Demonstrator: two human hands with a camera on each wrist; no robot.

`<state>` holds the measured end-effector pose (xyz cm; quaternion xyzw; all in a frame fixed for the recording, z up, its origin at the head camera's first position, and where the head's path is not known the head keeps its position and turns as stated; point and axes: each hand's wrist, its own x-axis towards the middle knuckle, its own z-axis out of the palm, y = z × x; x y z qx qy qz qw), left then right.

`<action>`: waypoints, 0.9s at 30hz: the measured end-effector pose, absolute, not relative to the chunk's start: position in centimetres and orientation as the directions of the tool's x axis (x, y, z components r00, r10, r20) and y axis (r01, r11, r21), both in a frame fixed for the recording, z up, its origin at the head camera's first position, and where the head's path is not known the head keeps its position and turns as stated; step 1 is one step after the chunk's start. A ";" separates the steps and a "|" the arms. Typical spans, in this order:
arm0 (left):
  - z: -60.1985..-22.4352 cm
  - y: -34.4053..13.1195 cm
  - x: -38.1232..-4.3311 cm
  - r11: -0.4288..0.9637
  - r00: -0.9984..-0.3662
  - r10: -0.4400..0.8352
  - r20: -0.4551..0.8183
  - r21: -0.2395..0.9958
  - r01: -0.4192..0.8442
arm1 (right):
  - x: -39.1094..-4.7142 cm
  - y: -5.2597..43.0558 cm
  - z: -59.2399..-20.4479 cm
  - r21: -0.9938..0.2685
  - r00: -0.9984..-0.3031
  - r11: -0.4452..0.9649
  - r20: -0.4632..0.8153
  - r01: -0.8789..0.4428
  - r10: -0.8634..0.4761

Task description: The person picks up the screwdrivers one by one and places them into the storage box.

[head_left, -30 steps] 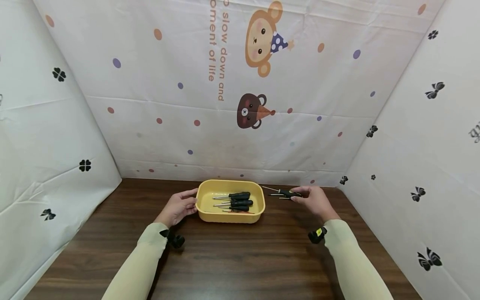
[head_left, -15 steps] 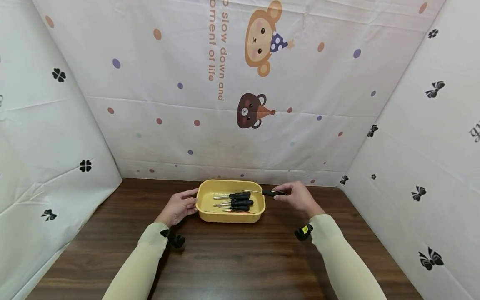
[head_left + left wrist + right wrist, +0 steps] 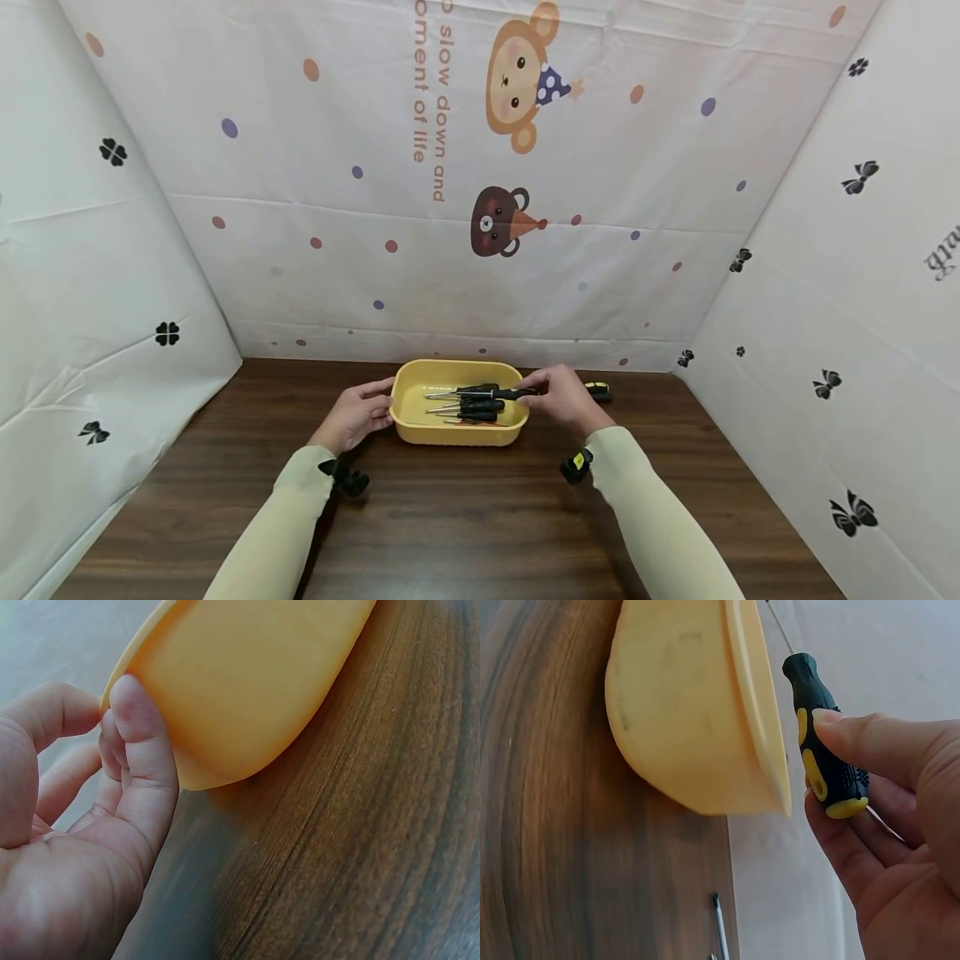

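A yellow plastic box (image 3: pixel 420 435) stands near the back of the table, with several black-handled screwdrivers (image 3: pixel 480 406) lying in it. My left hand (image 3: pixel 354 417) holds the box's left end, its fingertips at the rim and outer wall in the left wrist view. My right hand (image 3: pixel 558 400) pinches a screwdriver (image 3: pixel 821 742) by its black and yellow handle, thumb on one side and fingers on the other. That screwdriver's handle is over the box's right rim, and its shaft points left above the others. In the head view the hand covers its handle end.
More screwdrivers with black and yellow handles (image 3: pixel 597 390) lie on the table right of my right hand, partly hidden by it. A metal shaft (image 3: pixel 720 926) shows there in the right wrist view. A printed cloth wall (image 3: pixel 337 275) rises behind the brown table (image 3: pixel 450 517).
My right hand has picked up a screwdriver from the table right of the box and carried it left, over the box. The left hand stays at the box's left end.
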<state>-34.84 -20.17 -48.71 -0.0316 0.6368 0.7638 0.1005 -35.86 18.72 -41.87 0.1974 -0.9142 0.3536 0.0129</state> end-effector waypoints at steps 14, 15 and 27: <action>-48.8 -20.3 -34.8 -0.161 -0.976 0.112 -0.185 0.966 -0.202 | -36.4 16.1 -42.9 -0.583 -0.883 0.677 0.173 -0.449 -0.436; -48.8 -20.3 -34.7 -0.163 -0.976 0.109 -0.187 0.965 -0.203 | -36.4 16.0 -43.0 -0.577 -0.883 0.681 0.174 -0.451 -0.437; -49.0 -20.4 -35.0 -0.170 -0.978 0.122 -0.170 0.967 -0.189 | -36.7 14.5 -43.0 -0.498 -0.876 0.730 0.152 -0.468 -0.458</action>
